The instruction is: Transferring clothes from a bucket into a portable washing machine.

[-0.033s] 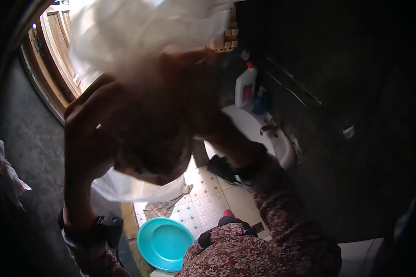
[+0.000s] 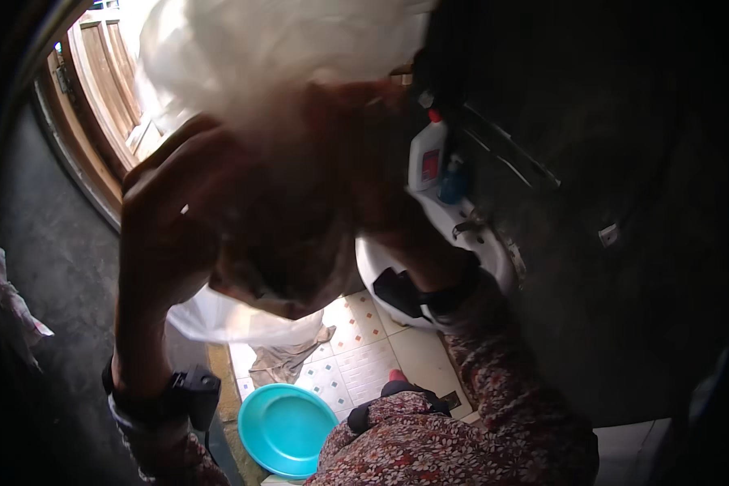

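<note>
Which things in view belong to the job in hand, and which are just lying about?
In the job:
pale plastic bag, held up by left hand and right hand

Apparently just lying about:
teal basin
crumpled cloth
white bottle
blue bottle

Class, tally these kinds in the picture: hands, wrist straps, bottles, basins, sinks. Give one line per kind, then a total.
Hands: 2 (left hand, right hand)
Wrist straps: 2 (left strap, right strap)
Bottles: 2 (white bottle, blue bottle)
Basins: 1 (turquoise basin)
Sinks: 1 (white sink)
Total: 8
</note>
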Demonstrator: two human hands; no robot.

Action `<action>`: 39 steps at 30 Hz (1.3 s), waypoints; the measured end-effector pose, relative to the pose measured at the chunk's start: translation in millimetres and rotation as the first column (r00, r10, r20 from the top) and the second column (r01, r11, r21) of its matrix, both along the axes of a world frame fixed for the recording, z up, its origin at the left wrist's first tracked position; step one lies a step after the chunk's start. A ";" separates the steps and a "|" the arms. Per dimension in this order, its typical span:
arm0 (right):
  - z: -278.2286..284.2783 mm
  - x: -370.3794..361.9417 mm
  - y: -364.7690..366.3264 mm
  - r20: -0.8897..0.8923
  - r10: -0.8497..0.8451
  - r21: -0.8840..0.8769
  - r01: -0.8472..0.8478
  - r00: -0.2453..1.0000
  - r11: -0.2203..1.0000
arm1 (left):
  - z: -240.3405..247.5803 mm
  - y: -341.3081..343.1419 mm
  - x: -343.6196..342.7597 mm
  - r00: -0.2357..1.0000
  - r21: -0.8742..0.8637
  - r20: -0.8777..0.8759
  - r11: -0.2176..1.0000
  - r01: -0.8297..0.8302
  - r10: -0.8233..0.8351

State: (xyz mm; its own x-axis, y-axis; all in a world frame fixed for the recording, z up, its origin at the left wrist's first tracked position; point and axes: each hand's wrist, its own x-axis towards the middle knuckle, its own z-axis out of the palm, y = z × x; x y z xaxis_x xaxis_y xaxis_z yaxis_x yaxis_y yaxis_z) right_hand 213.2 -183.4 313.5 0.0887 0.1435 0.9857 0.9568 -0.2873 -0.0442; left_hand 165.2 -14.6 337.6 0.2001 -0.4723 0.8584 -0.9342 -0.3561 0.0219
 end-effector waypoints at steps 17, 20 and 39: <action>-109.8 74.8 -171.2 0.177 -0.797 -0.625 0.691 0.578 0.362 | -218.6 -145.0 199.9 0.753 -0.203 -0.641 0.979 0.018 -0.147; -175.6 109.2 -179.0 0.105 -0.819 -0.769 0.569 0.564 0.292 | -275.0 -153.5 210.9 0.814 0.101 -0.570 0.992 -0.069 0.115; -352.6 202.2 -215.5 -0.890 -0.417 -0.423 0.007 0.184 0.906 | -321.0 -151.6 164.7 0.687 0.040 -0.680 0.948 -0.315 0.257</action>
State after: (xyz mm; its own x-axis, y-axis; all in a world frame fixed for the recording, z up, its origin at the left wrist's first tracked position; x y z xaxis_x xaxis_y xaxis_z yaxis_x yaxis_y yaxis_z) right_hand 415.4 -398.9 -39.1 0.9861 0.1640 0.0275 0.1308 -0.6624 -0.7376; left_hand 329.9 -166.2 16.6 0.8487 -0.2359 0.4732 -0.5147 -0.5740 0.6369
